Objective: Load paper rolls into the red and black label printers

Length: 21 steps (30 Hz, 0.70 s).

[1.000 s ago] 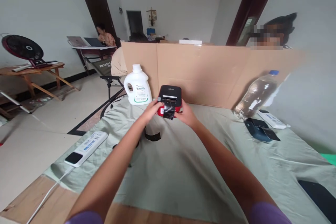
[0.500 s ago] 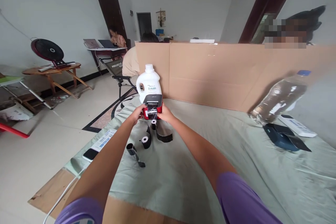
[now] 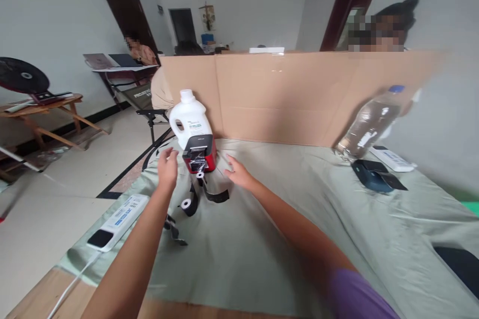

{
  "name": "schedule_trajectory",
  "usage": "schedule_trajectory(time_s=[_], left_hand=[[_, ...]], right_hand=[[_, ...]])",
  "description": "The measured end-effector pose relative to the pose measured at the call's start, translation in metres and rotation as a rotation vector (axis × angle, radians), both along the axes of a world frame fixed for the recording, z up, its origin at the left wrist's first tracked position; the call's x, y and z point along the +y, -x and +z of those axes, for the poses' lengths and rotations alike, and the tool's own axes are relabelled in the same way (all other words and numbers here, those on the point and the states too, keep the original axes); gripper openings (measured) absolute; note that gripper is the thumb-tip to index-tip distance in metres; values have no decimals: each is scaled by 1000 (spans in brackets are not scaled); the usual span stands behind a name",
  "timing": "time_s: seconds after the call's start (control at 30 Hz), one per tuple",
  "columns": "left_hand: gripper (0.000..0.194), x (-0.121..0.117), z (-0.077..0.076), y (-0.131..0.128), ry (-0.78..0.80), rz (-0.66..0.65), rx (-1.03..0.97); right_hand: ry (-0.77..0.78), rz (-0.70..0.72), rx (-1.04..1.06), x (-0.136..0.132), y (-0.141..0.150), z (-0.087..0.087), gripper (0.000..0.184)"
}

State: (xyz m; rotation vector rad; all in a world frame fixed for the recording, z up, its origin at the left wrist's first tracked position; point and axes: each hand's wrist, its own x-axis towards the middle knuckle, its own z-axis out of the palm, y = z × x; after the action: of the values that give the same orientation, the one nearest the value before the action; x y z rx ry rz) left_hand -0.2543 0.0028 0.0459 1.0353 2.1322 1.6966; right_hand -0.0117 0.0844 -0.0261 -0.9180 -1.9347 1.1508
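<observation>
step, we judge: hands off; one red-and-black device [image 3: 211, 155], upright between our left hand [image 3: 167, 167] and right hand [image 3: 238, 173], both open and empty; regripping would call for closing both inward; two black rolls [image 3: 192, 206], nearer us, between the hands; one white jug [image 3: 192, 120], beyond the left; one blue-capped bottle [image 3: 368, 127], well right of the right

Beside the red-and-black boxy plastic device [image 3: 211, 155], 1 smooth, matt white plastic handled jug [image 3: 192, 119]; beneath both, wrinkled pale-green cloth [image 3: 262, 239].
</observation>
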Motion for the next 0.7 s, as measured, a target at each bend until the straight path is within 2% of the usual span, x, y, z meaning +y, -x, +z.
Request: schedule_trajectory(time_s=[0.03,0.1,0.17,0.2,0.27,0.37,0.53,0.7], left_hand=[[47,-7,-1,-1,-7,28,34],[47,-22,-3,-4,96,9,67],[44,-34,-5,-8,286,-81,128],[42,-38,-6,-12,378,-141,167],[40,-41,-7,-20,518,-265,222],[45,-35,-8,-36,638,-331,233],[50,-25,-12,-57,791,-182,449],[39,-36,-7,-67,866,-158,578]], right_hand=[[-22,-22,13,-10,-32,-5,68],[-60,-114,-3,-29,-98,-11,55],[-94,-321,5,-43,-156,-13,40],[-91,-405,18,-46,-178,-13,36],[-60,-529,53,-48,-204,-10,31],[-1,-606,89,-47,-208,-6,29],[0,-555,53,-49,-199,-5,32],[19,-568,94,-49,-203,-7,33]])
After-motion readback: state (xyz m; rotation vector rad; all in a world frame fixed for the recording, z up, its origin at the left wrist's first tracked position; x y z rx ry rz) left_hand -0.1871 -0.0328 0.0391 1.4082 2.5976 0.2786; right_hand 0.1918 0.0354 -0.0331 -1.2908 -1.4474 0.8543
